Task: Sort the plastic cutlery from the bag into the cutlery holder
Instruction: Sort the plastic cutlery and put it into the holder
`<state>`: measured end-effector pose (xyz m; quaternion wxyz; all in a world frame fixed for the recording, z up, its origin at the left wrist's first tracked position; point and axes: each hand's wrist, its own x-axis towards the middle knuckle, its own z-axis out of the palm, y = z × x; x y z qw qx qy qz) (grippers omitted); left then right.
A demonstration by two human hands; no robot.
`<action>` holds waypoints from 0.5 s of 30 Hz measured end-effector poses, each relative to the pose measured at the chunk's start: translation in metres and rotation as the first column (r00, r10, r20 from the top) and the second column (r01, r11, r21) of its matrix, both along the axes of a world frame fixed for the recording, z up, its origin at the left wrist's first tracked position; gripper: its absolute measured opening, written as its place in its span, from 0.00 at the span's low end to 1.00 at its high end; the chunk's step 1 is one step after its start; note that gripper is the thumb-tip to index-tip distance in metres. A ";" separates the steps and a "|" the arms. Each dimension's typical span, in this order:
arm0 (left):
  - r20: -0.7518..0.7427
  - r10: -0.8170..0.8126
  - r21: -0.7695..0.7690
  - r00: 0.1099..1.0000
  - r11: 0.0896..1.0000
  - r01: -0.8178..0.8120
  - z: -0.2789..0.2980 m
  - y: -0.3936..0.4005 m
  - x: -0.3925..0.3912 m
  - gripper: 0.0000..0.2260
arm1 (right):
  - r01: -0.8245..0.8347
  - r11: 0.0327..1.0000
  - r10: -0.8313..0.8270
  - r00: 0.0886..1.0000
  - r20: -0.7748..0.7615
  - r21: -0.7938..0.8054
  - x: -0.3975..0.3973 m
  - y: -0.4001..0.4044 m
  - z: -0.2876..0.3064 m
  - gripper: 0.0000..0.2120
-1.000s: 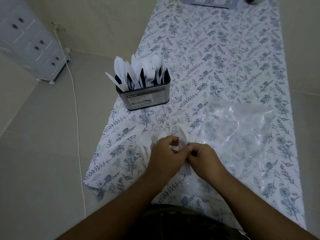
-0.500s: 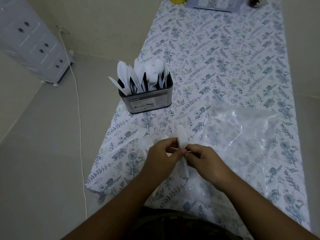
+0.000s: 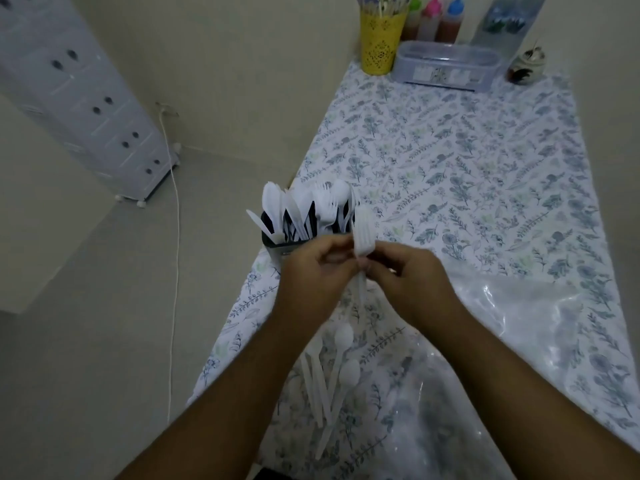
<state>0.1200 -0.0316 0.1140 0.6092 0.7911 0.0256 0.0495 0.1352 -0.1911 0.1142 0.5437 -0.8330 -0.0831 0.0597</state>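
A bunch of white plastic forks [image 3: 363, 233] stands upright between my two hands, tines up. My left hand [image 3: 317, 271] and my right hand [image 3: 408, 278] both pinch its handles, raised above the table. Just behind them stands the dark cutlery holder [image 3: 277, 242], full of white spoons, knives and forks [image 3: 311, 209]; my hands hide its front. Loose white spoons and knives [image 3: 332, 372] lie on the floral tablecloth below my wrists. The clear plastic bag [image 3: 519, 334] lies flat to the right.
At the table's far end stand a yellow cup of sticks [image 3: 381, 39], sauce bottles [image 3: 436, 15], a clear lidded box [image 3: 446, 65] and a small jar [image 3: 526, 62]. A white drawer unit [image 3: 79, 98] and a cable [image 3: 175, 271] are on the floor to the left.
Both hands have lifted the forks off the table and carried them forward, close to the holder. The camera has tilted up, showing the table's far end.
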 end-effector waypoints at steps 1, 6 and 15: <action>0.030 0.012 -0.014 0.999 1.000 -0.011 0.010 0.004 0.012 0.15 | 0.007 1.000 -0.007 0.999 0.034 0.011 0.014 0.005 0.008 0.11; 0.182 0.056 0.024 0.982 0.998 -0.062 0.037 0.023 0.058 0.16 | 0.027 0.998 -0.033 0.991 0.133 0.052 0.067 0.031 0.035 0.12; 0.115 0.127 0.109 0.985 0.984 -0.139 0.000 0.034 0.064 0.14 | 0.032 0.999 -0.029 0.993 0.113 -0.024 0.079 0.052 -0.008 0.14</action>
